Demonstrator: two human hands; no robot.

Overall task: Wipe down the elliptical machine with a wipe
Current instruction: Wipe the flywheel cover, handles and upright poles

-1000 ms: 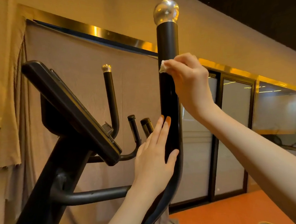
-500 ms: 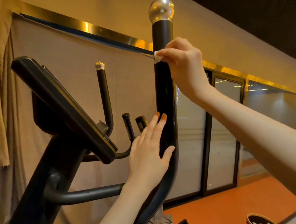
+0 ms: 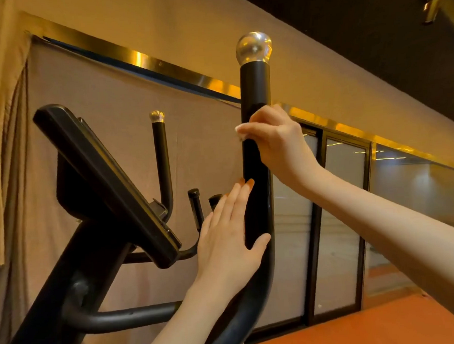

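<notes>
Wipe (image 3: 241, 136) sits pinched against the black upright handlebar (image 3: 258, 154), about midway between its silver ball cap (image 3: 253, 48) and the lower bend, only a white edge showing. Right hand (image 3: 277, 144) grip is curled round bar and wipe; the bar's long axis runs vertical, so any stroke probably goes up or down it. Left hand (image 3: 228, 238) lies flat on the bar below, fingers straight, thumb hooked.

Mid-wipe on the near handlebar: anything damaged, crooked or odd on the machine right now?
Nothing stands out. The right hand presses the wipe to the upright handlebar; the left hand steadies it lower down.
</notes>
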